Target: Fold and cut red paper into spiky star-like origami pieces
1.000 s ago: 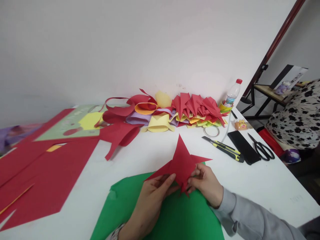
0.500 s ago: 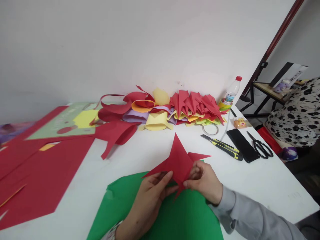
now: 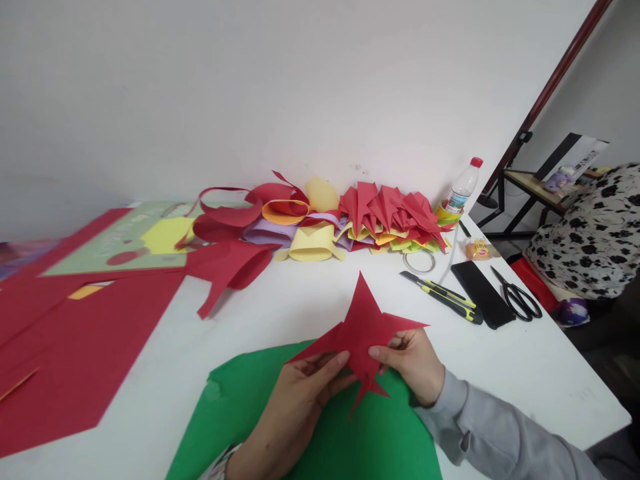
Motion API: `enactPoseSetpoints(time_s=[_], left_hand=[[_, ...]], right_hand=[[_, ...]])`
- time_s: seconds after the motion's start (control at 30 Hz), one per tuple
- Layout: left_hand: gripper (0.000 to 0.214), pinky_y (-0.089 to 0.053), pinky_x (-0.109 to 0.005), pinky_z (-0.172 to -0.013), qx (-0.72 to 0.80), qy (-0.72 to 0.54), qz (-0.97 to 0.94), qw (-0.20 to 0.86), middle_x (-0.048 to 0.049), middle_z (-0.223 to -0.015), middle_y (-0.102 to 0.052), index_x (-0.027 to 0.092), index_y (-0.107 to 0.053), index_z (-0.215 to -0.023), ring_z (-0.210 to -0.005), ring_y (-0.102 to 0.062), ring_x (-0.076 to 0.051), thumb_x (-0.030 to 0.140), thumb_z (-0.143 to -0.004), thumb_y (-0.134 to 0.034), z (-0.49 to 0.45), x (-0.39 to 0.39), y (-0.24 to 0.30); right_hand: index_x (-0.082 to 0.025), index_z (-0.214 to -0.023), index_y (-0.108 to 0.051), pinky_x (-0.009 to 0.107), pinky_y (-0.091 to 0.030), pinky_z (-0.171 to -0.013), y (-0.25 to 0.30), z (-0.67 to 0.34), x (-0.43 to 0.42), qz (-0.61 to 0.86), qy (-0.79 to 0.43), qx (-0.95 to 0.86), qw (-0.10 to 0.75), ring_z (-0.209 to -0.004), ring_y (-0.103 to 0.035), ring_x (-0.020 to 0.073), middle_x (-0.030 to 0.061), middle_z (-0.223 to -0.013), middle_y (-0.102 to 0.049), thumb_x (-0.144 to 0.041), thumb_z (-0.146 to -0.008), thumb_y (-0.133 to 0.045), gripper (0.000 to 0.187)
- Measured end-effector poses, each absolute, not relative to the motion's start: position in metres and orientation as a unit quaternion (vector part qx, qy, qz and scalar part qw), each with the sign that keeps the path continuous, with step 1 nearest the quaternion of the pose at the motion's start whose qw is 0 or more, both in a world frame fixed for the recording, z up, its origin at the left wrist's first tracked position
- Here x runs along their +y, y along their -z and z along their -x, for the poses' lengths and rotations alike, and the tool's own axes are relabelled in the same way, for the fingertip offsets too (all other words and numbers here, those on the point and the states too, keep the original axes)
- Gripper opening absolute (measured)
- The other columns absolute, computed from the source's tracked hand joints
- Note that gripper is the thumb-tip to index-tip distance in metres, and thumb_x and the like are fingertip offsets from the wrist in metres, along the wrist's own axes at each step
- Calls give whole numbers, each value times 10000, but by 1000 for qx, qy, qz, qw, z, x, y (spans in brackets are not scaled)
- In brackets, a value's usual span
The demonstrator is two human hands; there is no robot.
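A folded red paper shape (image 3: 363, 327) with several sharp points is held up just above a green paper sheet (image 3: 320, 427) at the near edge of the white table (image 3: 525, 360). My left hand (image 3: 300, 397) pinches its lower left side with thumb and fingers. My right hand (image 3: 413, 363), in a grey sleeve, pinches its lower right side. Both hands are closed on the paper.
Large red paper sheets (image 3: 75, 333) lie at the left. A heap of folded and curled coloured paper (image 3: 340, 223) lines the wall. To the right lie a tape roll (image 3: 419, 261), a utility knife (image 3: 443, 297), a black case (image 3: 483, 293), scissors (image 3: 520, 300) and a water bottle (image 3: 463, 187).
The red shape has turned slightly in my hands and its lower tip now hangs further down. My right fingers have shifted their pinch on its right side. The view moved a little.
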State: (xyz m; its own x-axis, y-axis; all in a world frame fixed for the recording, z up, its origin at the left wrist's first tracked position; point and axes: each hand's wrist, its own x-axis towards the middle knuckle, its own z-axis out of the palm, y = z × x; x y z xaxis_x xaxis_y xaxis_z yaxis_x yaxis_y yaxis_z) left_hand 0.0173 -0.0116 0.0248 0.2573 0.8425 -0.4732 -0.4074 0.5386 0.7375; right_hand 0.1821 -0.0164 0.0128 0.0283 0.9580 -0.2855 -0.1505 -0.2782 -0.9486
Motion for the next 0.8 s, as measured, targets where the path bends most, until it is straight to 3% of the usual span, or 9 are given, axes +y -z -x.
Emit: enactPoseSetpoints(time_s=[0.2, 0.5, 0.8], left_hand=[[298, -617, -350, -799, 422, -413, -215, 778, -89, -919, -784, 123, -774, -845, -893, -722, -274, 242, -594, -882, -16, -10, -25], [214, -592, -371, -865, 362, -421, -165, 815, -114, -1036, -765, 141, -733, -1026, -988, -711, -271, 169, -814, -708, -12, -5, -30], [228, -580, -361, -883, 364, -398, -159, 827, -123, -1073, -751, 136, -702, -1077, -1002, -706, -262, 163, -856, -655, -12, -2, -28]], right_hand=[[-136, -577, -641, 207, -408, -428, -8, -180, -15, 520, -613, -286, 521, -419, -555, 101, -2, -482, -629, -602, -553, -814, 498], [-125, -591, -705, 230, -446, -463, -5, -181, -15, 482, -636, -289, 529, -449, -594, 128, 30, -503, -661, -511, -600, -837, 409], [-118, -604, -694, 247, -429, -446, -13, -179, -15, 426, -676, -258, 543, -447, -573, 134, 56, -549, -676, -468, -577, -863, 390]])
